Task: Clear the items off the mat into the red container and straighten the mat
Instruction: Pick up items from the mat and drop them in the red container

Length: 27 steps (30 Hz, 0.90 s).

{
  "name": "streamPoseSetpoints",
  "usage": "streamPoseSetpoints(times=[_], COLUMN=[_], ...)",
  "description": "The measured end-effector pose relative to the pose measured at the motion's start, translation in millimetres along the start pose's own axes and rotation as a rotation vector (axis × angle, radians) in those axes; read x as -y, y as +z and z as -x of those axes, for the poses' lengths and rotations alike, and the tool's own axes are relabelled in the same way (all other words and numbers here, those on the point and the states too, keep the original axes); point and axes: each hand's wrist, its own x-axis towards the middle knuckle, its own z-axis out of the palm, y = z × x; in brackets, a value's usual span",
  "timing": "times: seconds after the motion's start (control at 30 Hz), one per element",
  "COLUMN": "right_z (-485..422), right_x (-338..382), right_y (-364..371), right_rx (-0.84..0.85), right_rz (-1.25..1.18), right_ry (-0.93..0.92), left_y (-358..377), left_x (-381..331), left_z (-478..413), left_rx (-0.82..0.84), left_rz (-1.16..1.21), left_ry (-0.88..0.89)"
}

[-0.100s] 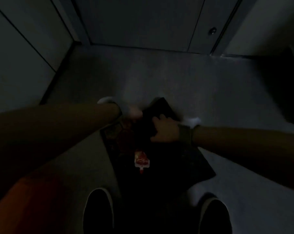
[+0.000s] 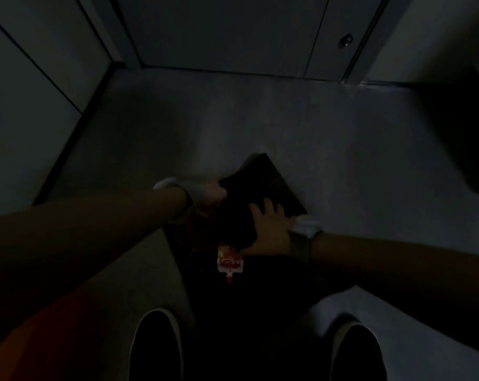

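A dark mat (image 2: 260,292) lies on the grey floor between my shoes, and its far end is folded back over itself into a dark flap (image 2: 263,185). My left hand (image 2: 209,193) is closed on the flap's left edge. My right hand (image 2: 268,229) lies on the flap with its fingers spread and the thumb along the flap's near edge. A small red and white pouch (image 2: 229,262) rests on the mat just below my right hand. A red-orange shape (image 2: 40,339) shows under my left arm at the bottom left; it is too dark to tell what it is.
Walls and door panels close the space at the left and far end (image 2: 219,31). My two dark shoes (image 2: 156,350) (image 2: 356,356) stand at the mat's near end. A small white object (image 2: 307,224) lies by my right wrist. A large dark shape (image 2: 469,127) fills the right side.
Both hands have shifted slightly nearer to me on the folded flap. The pouch has not moved.
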Motion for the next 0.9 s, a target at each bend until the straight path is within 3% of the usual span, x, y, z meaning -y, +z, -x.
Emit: streamPoseSetpoints(times=[0.1,0.23,0.33,0.5,0.63,0.83,0.9], right_z=[9.6,12.6,18.2,33.2,41.4,39.3,38.5], right_x=[-18.7,-47.4,-51.9,-86.1,-123.6,-183.8,-180.3], right_y=[49.3,51.6,40.2,15.6,-5.7,-30.9,-34.9], right_rx=[-0.039,-0.008,-0.013,-0.244,-0.425,-0.464,-0.597], right_rz=[0.118,0.242,0.141,-0.151,-0.494,-0.754,-0.76], right_ry=[0.038,-0.05,-0.083,-0.107,0.083,0.692,0.763], left_y=[19.8,41.2,58.2,76.7,87.8,94.4,96.6], left_x=[14.4,44.2,64.9,84.1,89.0,95.1,100.0], left_z=[8.2,16.6,17.9,28.5,36.5,45.4,46.4], left_rx=[-0.032,-0.117,-0.133,-0.13,-0.121,-0.135,-0.131], left_rz=[-0.06,-0.053,-0.092,-0.099,-0.082,-0.118,-0.14], left_ry=[0.149,0.099,0.1,0.151,0.152,0.186,0.213])
